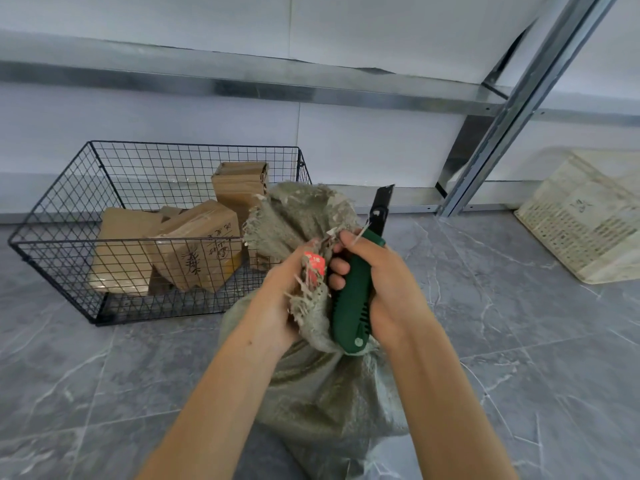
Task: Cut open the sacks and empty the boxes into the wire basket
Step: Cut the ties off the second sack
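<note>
A grey-green woven sack point(322, 393) stands on the floor in front of me, its frayed top point(298, 213) bunched upward. My left hand point(280, 299) grips the sack's neck, where a red tie point(316, 266) shows. My right hand point(377, 282) holds a green utility knife point(353, 299) with its black blade point(382, 202) pointing up beside the sack's top. To the left, a black wire basket point(62, 209) holds several cardboard boxes point(197, 244).
The floor is grey marble-look tile point(536, 358). A cream plastic crate point(585, 220) lies at the far right. A metal shelf post point(512, 112) and rail point(242, 84) run along the white wall behind the basket.
</note>
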The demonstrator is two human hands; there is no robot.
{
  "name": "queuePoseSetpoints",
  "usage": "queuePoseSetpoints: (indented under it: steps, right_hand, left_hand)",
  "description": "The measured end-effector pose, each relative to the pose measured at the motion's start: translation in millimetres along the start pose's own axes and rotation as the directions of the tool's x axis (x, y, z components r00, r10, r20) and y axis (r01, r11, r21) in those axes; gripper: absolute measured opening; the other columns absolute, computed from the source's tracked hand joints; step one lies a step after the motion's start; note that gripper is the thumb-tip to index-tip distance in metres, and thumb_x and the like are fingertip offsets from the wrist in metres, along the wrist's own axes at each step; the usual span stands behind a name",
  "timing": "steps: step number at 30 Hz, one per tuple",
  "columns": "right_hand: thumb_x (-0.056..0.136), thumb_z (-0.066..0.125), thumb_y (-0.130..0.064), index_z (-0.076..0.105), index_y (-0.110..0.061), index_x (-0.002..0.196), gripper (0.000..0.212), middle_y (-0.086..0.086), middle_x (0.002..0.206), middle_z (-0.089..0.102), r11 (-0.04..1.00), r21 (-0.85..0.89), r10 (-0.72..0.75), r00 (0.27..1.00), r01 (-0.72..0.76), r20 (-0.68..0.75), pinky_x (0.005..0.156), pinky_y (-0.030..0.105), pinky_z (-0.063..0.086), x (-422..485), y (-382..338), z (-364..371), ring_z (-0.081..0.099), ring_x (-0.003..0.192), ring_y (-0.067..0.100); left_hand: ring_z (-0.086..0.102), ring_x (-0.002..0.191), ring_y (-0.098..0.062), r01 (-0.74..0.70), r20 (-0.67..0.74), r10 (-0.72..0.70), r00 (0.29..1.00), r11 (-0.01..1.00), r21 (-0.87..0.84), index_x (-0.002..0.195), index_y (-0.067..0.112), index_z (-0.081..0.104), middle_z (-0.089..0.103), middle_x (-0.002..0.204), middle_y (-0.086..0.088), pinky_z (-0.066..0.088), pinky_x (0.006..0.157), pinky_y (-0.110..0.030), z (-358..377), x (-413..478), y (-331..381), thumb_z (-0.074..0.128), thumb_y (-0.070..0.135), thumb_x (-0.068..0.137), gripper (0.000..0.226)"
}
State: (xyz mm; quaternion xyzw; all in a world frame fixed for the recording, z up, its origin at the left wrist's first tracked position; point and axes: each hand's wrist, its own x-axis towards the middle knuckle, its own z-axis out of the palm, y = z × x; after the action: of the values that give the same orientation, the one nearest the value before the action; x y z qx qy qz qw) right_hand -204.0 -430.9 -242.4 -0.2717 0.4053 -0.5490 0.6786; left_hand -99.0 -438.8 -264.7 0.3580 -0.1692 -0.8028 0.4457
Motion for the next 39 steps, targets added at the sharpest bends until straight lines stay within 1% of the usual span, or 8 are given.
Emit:
queuePoseSetpoints:
  steps: [7,8,9,10,11,19,33,39]
  right_hand:
    - [0.088,0.061,-0.011,0.051,-0.012,0.082,0.012,0.000,0.056,0.050,1.000,-0.021,0.015,0.995,-0.017,-0.094,0.042,0.022,0.042,-2.6,-10.4,-8.7,0.050,0.050,0.013]
    - [0.088,0.061,-0.011,0.051,-0.013,0.084,0.012,-0.001,0.055,0.051,1.000,-0.024,0.010,0.994,-0.012,-0.109,0.042,0.022,0.042,-3.1,-11.9,-9.2,0.052,0.050,0.013]
    - [0.089,0.061,-0.011,0.051,-0.014,0.085,0.011,0.000,0.057,0.053,1.000,-0.025,0.006,0.993,-0.009,-0.118,0.041,0.022,0.043,-3.9,-13.0,-9.4,0.054,0.050,0.013]
    - [0.089,0.061,-0.011,0.050,-0.014,0.088,0.011,0.001,0.059,0.055,1.000,-0.027,0.006,0.992,-0.009,-0.123,0.042,0.022,0.043,-4.4,-13.3,-9.1,0.056,0.051,0.013]
    - [0.089,0.061,-0.011,0.051,-0.013,0.090,0.011,0.002,0.062,0.057,0.999,-0.030,0.008,0.991,-0.012,-0.130,0.042,0.022,0.044,-4.9,-13.0,-8.9,0.059,0.052,0.014]
    - [0.095,0.054,-0.013,0.053,-0.012,0.089,0.006,0.000,0.055,0.058,0.998,0.028,-0.045,0.971,0.053,-0.233,0.040,0.019,0.043,-7.1,-24.1,-16.6,0.060,0.048,0.012]
    - [0.077,0.076,-0.031,0.061,-0.011,0.083,0.025,-0.005,0.056,0.050,0.822,-0.556,-0.218,0.970,0.122,-0.111,0.059,0.032,0.043,-0.3,-14.3,-23.8,0.047,0.052,0.013]
    - [0.085,0.069,-0.024,0.058,-0.013,0.081,0.016,-0.002,0.048,0.045,0.944,-0.328,-0.106,0.963,0.019,-0.247,0.043,0.022,0.041,-6.5,-21.9,-23.6,0.043,0.041,0.013]
  left_hand:
    - [0.061,0.057,-0.011,0.071,0.196,-0.080,0.977,0.996,0.056,0.058,0.012,0.073,0.064,0.062,0.000,0.052,0.060,-0.021,-6.2,-12.1,1.1,0.067,0.029,0.068,0.021]
    - [0.062,0.059,-0.014,0.066,0.164,-0.077,0.983,0.995,0.074,0.057,0.010,0.074,0.066,0.061,-0.001,0.052,0.060,-0.021,-3.4,-17.7,3.5,0.051,0.026,0.092,0.045]
    - [0.063,0.057,-0.018,0.068,0.179,-0.075,0.981,0.997,0.048,0.054,0.005,0.073,0.066,0.057,-0.004,0.052,0.056,-0.023,-5.5,-19.8,4.6,0.078,0.020,0.051,0.016]
    - [0.065,0.051,-0.021,0.057,0.144,-0.062,0.988,0.998,0.036,0.050,0.002,0.071,0.066,0.053,-0.008,0.053,0.047,-0.023,-2.6,-25.9,8.3,0.058,0.020,0.005,0.050]
    - [0.065,0.045,-0.020,0.038,0.138,-0.039,0.990,0.999,0.012,0.049,0.000,0.070,0.066,0.051,-0.010,0.049,0.037,-0.024,-3.0,-28.3,7.9,0.074,0.012,0.034,0.019]
    - [0.067,0.074,-0.021,-0.091,-0.133,0.104,0.986,0.991,0.099,0.111,0.006,0.060,0.067,0.090,-0.011,0.059,0.058,-0.032,-29.1,4.4,20.0,0.046,0.009,0.094,0.021]
    - [0.068,0.071,-0.026,-0.043,-0.200,0.041,0.979,0.999,-0.006,0.102,0.007,0.061,0.071,0.078,-0.012,0.054,0.070,-0.038,-33.4,-4.8,33.8,0.041,0.012,0.091,0.024]
    - [0.067,0.067,-0.018,-0.145,-0.249,0.201,0.947,0.964,0.223,0.093,0.015,0.062,0.071,0.075,-0.004,0.050,0.063,-0.032,-37.1,-12.8,45.8,0.056,0.021,0.087,0.010]
